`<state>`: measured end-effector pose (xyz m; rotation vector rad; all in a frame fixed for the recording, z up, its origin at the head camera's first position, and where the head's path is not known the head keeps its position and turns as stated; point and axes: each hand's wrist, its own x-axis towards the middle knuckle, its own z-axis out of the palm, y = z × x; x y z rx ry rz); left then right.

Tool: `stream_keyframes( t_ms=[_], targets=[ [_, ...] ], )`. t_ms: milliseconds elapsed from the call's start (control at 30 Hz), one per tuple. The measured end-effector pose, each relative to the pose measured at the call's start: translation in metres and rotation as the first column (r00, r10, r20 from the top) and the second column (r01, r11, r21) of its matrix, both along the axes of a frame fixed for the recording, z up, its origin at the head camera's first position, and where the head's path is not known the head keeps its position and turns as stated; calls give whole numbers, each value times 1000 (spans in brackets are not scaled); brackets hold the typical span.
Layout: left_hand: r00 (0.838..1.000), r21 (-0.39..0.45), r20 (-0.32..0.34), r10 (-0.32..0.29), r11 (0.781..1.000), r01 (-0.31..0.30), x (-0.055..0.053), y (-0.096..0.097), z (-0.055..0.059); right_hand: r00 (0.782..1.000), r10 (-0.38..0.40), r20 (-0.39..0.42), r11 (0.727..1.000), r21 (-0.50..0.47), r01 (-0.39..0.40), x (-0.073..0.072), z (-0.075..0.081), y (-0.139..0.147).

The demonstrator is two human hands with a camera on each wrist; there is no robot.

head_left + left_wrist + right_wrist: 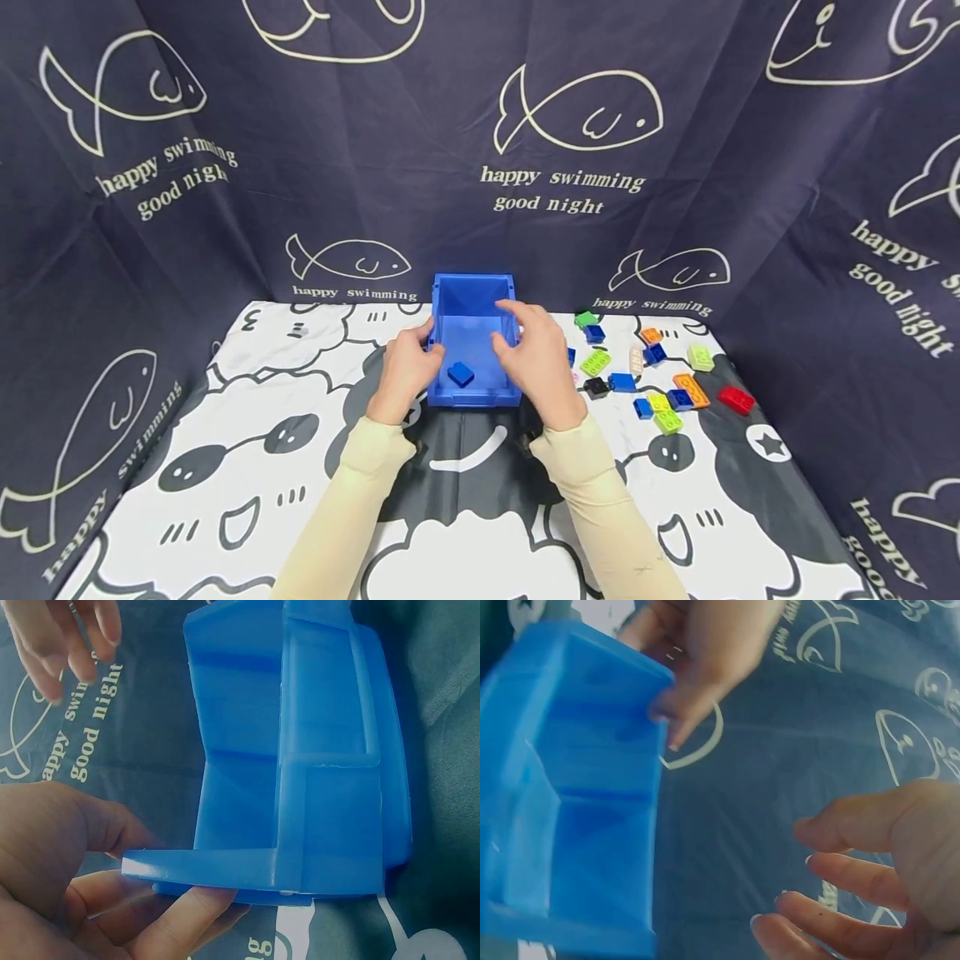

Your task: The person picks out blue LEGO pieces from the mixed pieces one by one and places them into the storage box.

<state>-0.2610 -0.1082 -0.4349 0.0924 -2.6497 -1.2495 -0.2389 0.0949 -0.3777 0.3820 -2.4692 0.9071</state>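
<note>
On backdrop (442,208): "happy swimming good night"; left hand (402,372) grips blue bin (474,400), right hand (542,358) loose, empty.

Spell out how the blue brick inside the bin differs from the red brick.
Place: the blue brick lies on the floor of the blue bin, while the red brick lies on the patterned cloth, to the right of the other loose bricks.
Colour: the blue brick nearly matches the bin around it; the red brick stands out against the cloth.
Size: the red brick looks longer than the blue brick.
Shared: both are toy building bricks, and neither is being held.
</note>
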Motion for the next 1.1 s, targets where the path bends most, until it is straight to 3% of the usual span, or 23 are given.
stream_keyframes(
  t_ms=[200, 500, 733, 1100],
  targets=[
    [1000, 5, -3, -4, 1000, 4, -2, 0, 0, 995, -78, -60, 995, -70, 74, -5, 11, 24],
    [1000, 11, 18, 0, 1000, 0, 0, -1, -1, 984, -176, 27, 981, -79, 177, -15, 9, 56],
    [1000, -2, 0, 7, 1000, -7, 0, -1, -1, 974, -205, 101, 974, -77, 213, -33, -6, 69],
    [1000, -23, -1, 7, 1000, -7, 0, 0, -1, 943, -245, 228, 968, -7, 253, -58, -47, 82]
  ],
)
